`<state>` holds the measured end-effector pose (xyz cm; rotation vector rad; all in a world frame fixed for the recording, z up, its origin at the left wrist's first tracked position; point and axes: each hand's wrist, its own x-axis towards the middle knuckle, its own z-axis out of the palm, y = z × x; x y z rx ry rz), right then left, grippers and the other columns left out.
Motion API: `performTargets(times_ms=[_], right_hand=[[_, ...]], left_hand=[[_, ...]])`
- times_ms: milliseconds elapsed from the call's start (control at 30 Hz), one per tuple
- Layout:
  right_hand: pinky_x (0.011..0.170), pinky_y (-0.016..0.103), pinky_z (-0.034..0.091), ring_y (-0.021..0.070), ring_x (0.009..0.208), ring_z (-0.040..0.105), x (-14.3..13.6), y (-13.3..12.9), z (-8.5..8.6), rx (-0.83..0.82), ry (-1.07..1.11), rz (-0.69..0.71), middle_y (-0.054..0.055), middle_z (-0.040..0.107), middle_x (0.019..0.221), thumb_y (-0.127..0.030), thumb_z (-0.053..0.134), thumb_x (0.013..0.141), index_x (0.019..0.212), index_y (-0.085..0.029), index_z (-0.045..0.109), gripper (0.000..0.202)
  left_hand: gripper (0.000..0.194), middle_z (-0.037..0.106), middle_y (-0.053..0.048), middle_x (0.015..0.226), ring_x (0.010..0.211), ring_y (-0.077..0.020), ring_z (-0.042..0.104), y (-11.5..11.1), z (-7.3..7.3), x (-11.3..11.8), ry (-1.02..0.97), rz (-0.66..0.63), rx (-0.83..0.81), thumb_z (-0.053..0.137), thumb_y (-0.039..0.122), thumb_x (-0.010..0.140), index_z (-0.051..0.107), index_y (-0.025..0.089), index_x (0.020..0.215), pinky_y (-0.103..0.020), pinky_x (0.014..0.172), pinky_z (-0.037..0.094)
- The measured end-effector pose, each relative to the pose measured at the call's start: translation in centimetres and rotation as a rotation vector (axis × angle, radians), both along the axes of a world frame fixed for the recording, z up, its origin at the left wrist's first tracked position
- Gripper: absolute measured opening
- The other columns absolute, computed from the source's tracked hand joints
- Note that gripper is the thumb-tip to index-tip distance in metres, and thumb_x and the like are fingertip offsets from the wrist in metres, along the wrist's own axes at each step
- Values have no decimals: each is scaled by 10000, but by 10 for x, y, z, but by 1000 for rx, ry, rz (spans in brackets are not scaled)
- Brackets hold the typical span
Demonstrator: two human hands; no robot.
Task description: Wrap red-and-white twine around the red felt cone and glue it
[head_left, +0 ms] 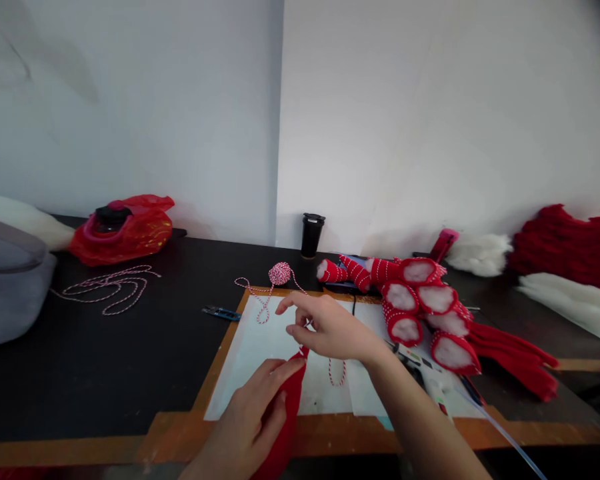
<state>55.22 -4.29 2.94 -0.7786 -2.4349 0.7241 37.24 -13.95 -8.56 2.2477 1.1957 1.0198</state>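
My left hand (253,413) is closed around a piece of red fabric (291,407), narrow at its upper end, low in the middle of the view. Just above that tip is my right hand (325,323), its index finger bent forward and the other fingers curled in. A bit of red-and-white cord shows between its fingers and at the fabric's tip. Below the right wrist a loop of the same cord (337,381) lies on the white sheet (275,340). Behind the hands sits a ball of this cord (280,273) with a loose loop.
Blue thread snips (222,313) lie left of the sheet. Several stuffed red cones (437,299) wound with cord are piled right, beside a glue gun (427,373) and red fabric pieces (513,357). A black cup (312,235) and a red bag (125,230) stand behind.
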Motion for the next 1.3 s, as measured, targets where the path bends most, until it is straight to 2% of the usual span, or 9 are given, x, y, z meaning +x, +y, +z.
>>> performTargets(times_ms=[200, 333, 533, 667, 800, 900, 1033, 1167, 1300], right_hand=[[592, 212, 375, 86, 585, 483, 0, 11, -22, -178, 116, -3, -52, 587, 682, -168, 594, 896, 968, -196, 684, 119], [588, 220, 390, 103, 626, 488, 1, 13, -40, -254, 166, -7, -25, 593, 695, -251, 585, 932, 867, -164, 694, 154], [577, 225, 373, 104, 630, 456, -1, -3, -60, -305, 269, -50, -19, 593, 697, -260, 600, 925, 825, -153, 684, 168], [620, 237, 398, 120, 686, 500, -6, -16, -66, -278, 339, -128, 0, 633, 760, -254, 595, 928, 837, -166, 673, 149], [633, 236, 395, 120, 708, 541, -12, -31, -64, -201, 354, -176, -9, 647, 784, -209, 594, 924, 857, -191, 668, 102], [625, 232, 392, 112, 695, 555, -17, -40, -61, -106, 341, -186, -18, 645, 775, -185, 593, 920, 876, -200, 668, 88], [629, 227, 401, 111, 708, 571, -21, -49, -57, -62, 353, -173, -16, 643, 801, -159, 578, 925, 899, -207, 659, 98], [631, 231, 401, 114, 714, 570, -23, -56, -53, -54, 336, -149, -15, 634, 811, -163, 553, 939, 901, -214, 648, 114], [637, 241, 406, 121, 721, 577, -24, -57, -51, -51, 355, -174, -9, 642, 811, -185, 551, 947, 901, -211, 646, 108]], left_hand=[[488, 623, -55, 1329, 1217, -176, 614, -4, -4, -4, -65, 84, 90, 420, 110, 968, 433, 320, 1409, -260, 1006, 508], [470, 628, -60, 1357, 1208, -202, 630, -7, -11, -11, -138, 166, 108, 462, 153, 967, 472, 322, 1406, -282, 1010, 516], [415, 588, -81, 1423, 1247, -238, 604, -12, -27, -24, -259, 311, -60, 465, 281, 999, 500, 305, 1412, -358, 1073, 478], [411, 558, -80, 1456, 1339, -253, 524, -12, -36, -32, -383, 336, -131, 476, 334, 999, 520, 295, 1406, -382, 1121, 429], [390, 573, -67, 1429, 1332, -266, 528, -13, -31, -34, -618, 333, -199, 561, 408, 955, 589, 295, 1328, -365, 1109, 438], [434, 618, -51, 1361, 1189, -271, 641, -17, -17, -33, -859, 336, -382, 631, 451, 900, 572, 322, 1310, -345, 1006, 518], [651, 726, -26, 1105, 846, -254, 749, -23, -1, -32, -1142, 277, -688, 697, 444, 828, 397, 384, 1402, -358, 795, 594], [678, 723, 5, 814, 714, -224, 712, -21, 1, -32, -1230, 153, -709, 671, 445, 809, 355, 377, 1404, -334, 726, 574], [616, 679, 11, 761, 633, -187, 661, -16, -3, -30, -1279, 108, -672, 631, 428, 810, 398, 370, 1377, -336, 694, 563]])
